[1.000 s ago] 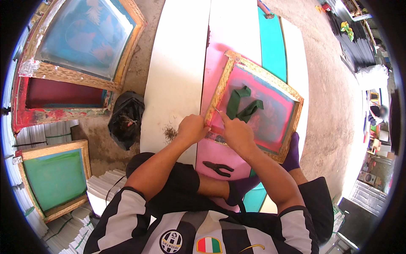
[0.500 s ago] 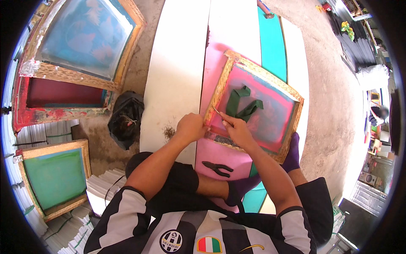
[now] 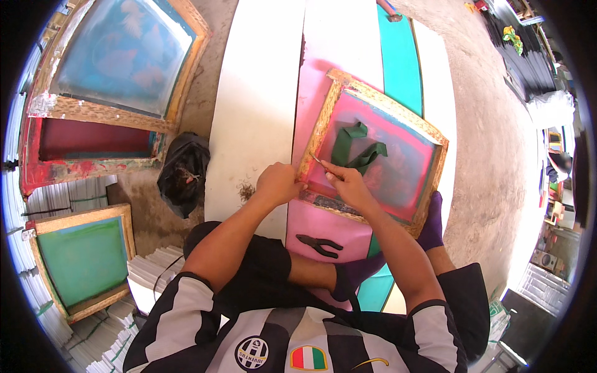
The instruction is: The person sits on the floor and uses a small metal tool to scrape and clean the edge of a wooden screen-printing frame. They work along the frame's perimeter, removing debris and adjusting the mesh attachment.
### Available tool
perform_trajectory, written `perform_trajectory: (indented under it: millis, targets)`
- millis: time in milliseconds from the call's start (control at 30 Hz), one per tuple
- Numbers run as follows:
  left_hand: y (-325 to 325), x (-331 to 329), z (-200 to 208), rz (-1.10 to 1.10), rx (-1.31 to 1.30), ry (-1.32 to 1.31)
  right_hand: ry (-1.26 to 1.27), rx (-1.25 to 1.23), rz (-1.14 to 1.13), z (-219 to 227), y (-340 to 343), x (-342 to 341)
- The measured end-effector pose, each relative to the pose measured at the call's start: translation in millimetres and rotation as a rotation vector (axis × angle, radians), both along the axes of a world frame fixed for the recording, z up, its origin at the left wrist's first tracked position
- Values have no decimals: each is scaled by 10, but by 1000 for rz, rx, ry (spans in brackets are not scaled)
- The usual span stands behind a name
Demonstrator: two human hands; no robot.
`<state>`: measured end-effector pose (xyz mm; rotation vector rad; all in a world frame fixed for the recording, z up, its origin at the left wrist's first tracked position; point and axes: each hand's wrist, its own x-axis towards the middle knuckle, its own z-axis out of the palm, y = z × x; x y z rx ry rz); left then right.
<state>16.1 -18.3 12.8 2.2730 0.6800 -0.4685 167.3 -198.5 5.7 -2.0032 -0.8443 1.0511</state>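
A wooden screen-printing frame (image 3: 398, 101) with pink-stained mesh lies tilted on the boards in front of me. My left hand (image 3: 278, 183) is closed at its near left edge, the fingertips pressed on the wood. My right hand (image 3: 350, 184) pinches a thin, slender tool (image 3: 318, 160); its tip points at the left wooden bar, and I cannot make out its exact kind. A folded dark green strip of cloth (image 3: 342, 147) rests on the mesh just beyond my right hand. Black-handled pliers (image 3: 319, 245) lie on the pink board between my legs and the frame.
More screen frames, one blue (image 3: 118, 107) and one green (image 3: 129, 231), stand at the left. Beside the boards sits a black plastic bag (image 3: 184, 174). A hammer (image 3: 392, 13) lies at the far end of the turquoise board (image 3: 401, 59). Dark debris (image 3: 246, 191) dots the white board.
My right hand and the thin tool have shifted slightly left along the frame's left bar. The left hand moved a little left and up, still at the edge.
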Motion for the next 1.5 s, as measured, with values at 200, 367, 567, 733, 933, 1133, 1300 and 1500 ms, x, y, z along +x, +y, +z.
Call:
perform_trajectory:
  millis: [200,367,567,733,933,1133,1300,1500]
  targets:
    - [30,-36,-45,-8,-8,-30,373,-265,-140,254,119,80]
    - [44,-28,-18,12,-51,-47,-356,82,77,-144,-66,-24]
    - [24,-26,-18,183,-101,-51,899,-307,-321,399,160,216]
    - [-29,8,-5,236,-60,-109,157,-251,-75,394,147,155]
    - [-67,-16,-87,237,-74,-261,-363,-234,38,439,207,41]
    - [-39,21,35,165,-52,-124,-391,-306,60,485,234,18]
    - [-42,14,15,170,-57,-131,-393,-280,70,513,249,-7]
    - [-43,15,1,162,-60,-164,-430,-307,102,506,256,-23]
